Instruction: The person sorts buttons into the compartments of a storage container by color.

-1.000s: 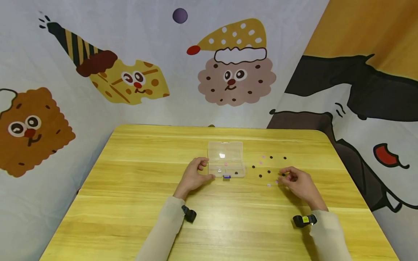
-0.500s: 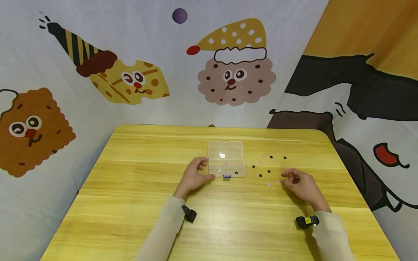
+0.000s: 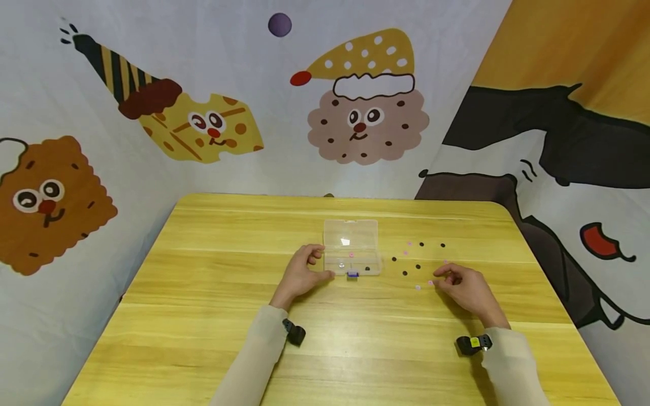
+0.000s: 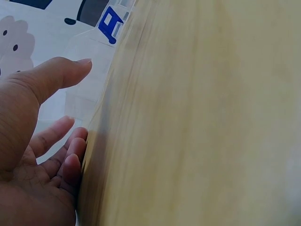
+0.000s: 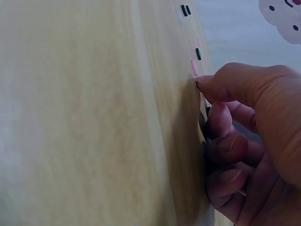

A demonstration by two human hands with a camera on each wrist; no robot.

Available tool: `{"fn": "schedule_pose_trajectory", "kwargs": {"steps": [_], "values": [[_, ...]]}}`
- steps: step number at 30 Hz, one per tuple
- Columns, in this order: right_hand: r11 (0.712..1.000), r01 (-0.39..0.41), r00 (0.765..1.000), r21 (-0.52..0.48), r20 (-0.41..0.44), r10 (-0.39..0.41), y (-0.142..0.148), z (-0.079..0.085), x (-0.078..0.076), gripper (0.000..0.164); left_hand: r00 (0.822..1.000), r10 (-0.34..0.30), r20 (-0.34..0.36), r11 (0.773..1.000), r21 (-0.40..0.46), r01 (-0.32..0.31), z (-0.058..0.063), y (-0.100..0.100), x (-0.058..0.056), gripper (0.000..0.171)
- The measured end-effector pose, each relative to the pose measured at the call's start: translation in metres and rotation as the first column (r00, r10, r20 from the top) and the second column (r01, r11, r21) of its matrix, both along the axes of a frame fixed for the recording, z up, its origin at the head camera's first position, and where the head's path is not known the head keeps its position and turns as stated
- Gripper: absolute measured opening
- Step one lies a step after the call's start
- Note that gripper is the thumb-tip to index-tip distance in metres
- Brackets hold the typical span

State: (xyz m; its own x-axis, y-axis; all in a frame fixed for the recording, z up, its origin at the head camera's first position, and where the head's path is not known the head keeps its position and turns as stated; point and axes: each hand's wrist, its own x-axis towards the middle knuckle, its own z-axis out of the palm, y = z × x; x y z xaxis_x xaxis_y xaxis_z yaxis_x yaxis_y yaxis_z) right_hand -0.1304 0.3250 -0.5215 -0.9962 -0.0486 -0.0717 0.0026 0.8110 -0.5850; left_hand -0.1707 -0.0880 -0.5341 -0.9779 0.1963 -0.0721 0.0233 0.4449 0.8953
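A clear plastic box [image 3: 350,234] stands with its lid up and a blue latch [image 3: 352,275] at the front. My left hand [image 3: 299,276] holds its left end, thumb at the front corner and fingers by the hinge side. Inside lie a pink disc [image 3: 351,255] and a black disc [image 3: 368,269]. My right hand [image 3: 464,287] is low at the table, fingers bent. In the right wrist view a dark sliver [image 5: 197,85] shows at the thumb tip; I cannot tell whether it is pinched. A pink disc [image 3: 430,282] lies just left of these fingertips.
Several small discs lie loose between box and right hand, among them a black one [image 3: 404,273] and a pale one [image 3: 418,287]. The wooden table [image 3: 228,338] has a cartoon-printed cloth [image 3: 284,141] behind it.
My right hand shifts slightly right, then back left and a little nearer. A black disc between its fingertips earlier no longer shows; a pink disc behind the hand comes into view. My left hand stays.
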Motion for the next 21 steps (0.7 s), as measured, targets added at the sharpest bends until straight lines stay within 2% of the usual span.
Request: {"fn": "schedule_pose_trajectory", "kwargs": {"steps": [7,15,21], "values": [[1.0,0.007,1.0,0.013,0.011,-0.007,-0.0029,0.0018,0.0009,0.022,1.0,0.005,0.007,1.0,0.0,-0.005,-0.0011,0.0,0.0002,0.067],[1.0,0.005,1.0,0.006,0.029,-0.005,-0.0049,0.002,0.002,0.028,1.0,0.002,0.012,1.0,0.0,-0.002,-0.002,0.0,0.0,0.068],[1.0,-0.003,0.999,-0.012,0.046,0.003,-0.0087,0.0032,0.0024,0.024,1.0,0.002,0.009,1.0,-0.003,-0.002,-0.0033,-0.0005,-0.0002,0.068]]}}
